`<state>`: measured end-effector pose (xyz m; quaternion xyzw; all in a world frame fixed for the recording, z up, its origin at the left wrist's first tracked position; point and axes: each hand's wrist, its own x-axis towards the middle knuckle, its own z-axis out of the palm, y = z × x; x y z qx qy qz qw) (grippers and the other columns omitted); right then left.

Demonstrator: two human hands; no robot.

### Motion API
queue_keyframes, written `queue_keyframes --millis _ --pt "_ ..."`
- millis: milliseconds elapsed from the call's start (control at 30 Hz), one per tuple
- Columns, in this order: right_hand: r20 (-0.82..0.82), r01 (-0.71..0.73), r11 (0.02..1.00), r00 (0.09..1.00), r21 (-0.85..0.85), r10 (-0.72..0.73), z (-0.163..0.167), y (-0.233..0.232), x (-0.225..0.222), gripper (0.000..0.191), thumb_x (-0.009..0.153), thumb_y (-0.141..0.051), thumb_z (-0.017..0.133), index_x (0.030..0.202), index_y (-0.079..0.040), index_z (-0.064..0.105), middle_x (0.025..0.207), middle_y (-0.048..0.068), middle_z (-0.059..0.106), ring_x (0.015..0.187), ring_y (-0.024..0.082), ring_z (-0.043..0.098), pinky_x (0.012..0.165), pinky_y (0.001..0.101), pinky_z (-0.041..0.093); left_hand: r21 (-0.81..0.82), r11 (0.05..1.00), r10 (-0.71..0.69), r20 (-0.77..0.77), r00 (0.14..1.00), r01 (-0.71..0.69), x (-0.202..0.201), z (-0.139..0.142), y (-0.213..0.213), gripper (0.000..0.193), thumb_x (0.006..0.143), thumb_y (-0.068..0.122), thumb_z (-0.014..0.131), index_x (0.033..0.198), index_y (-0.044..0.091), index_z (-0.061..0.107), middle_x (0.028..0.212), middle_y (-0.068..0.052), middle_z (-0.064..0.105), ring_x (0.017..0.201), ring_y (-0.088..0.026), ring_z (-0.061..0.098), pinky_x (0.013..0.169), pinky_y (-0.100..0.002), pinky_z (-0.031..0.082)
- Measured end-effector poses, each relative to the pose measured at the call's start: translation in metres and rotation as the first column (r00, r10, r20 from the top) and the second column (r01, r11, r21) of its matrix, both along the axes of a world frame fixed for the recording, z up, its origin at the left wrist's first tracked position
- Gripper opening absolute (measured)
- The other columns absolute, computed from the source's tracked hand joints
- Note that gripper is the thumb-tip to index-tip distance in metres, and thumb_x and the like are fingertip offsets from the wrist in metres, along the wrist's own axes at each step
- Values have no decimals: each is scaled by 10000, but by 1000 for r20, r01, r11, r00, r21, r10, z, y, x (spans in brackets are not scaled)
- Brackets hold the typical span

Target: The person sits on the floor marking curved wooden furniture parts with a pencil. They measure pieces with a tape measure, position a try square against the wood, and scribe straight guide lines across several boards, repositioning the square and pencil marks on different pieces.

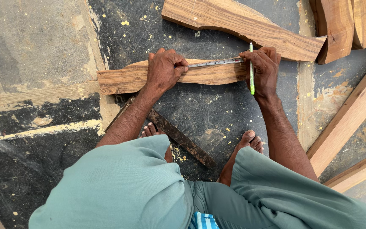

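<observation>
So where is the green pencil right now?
In the head view, the green pencil stands upright in the right hand, at the right end of the curved wooden piece, beside the tape measure.

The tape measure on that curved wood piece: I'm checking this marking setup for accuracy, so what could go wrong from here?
1. The tape measure is held flat only by the left hand and right hand; if either slips, the reading could shift.
2. The curved wood piece lies loose on the floor, so it might slide under pressure.
3. The green pencil shares the right hand's grip, so a mark could wander.
</observation>
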<state>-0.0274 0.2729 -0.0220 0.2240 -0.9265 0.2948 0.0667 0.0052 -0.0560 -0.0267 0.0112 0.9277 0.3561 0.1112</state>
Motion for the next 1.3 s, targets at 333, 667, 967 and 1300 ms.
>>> queue_keyframes --millis 333,667,967,1300 --pt "17 3 999 1000 -40 -3 6 1 1 201 1039 -47 760 1178 -192 758 1062 -34 763 1083 196 586 960 388 377 14 1000 2 1 1000 -2 1 0 1 145 807 314 898 888 219 824 809 69 697 894 -146 545 923 -432 321" --pt "30 10 999 1000 -42 -9 3 -1 2 177 1050 -76 755 1175 -201 758 1026 -42 756 1084 192 591 952 385 391 -3 1000 -18 0 1000 18 1 -2 -2 133 822 305 894 899 220 827 787 69 676 879 -147 530 908 -434 312" --pt "-70 -6 1000 998 -25 4 7 -4 0 169 1060 -111 766 1216 -171 741 1049 9 757 1079 198 612 954 396 431 11 1000 5 9 1000 -5 2 -3 1 123 822 305 891 887 222 827 794 71 681 887 -139 530 909 -431 309" --pt "641 329 797 762 -507 94 29 -51 30 160 928 -200 674 1057 -138 747 948 -10 768 914 109 723 837 368 607 42 998 35 4 999 -35 2 2 8 109 803 280 901 857 221 828 775 73 663 878 -142 530 920 -442 309"
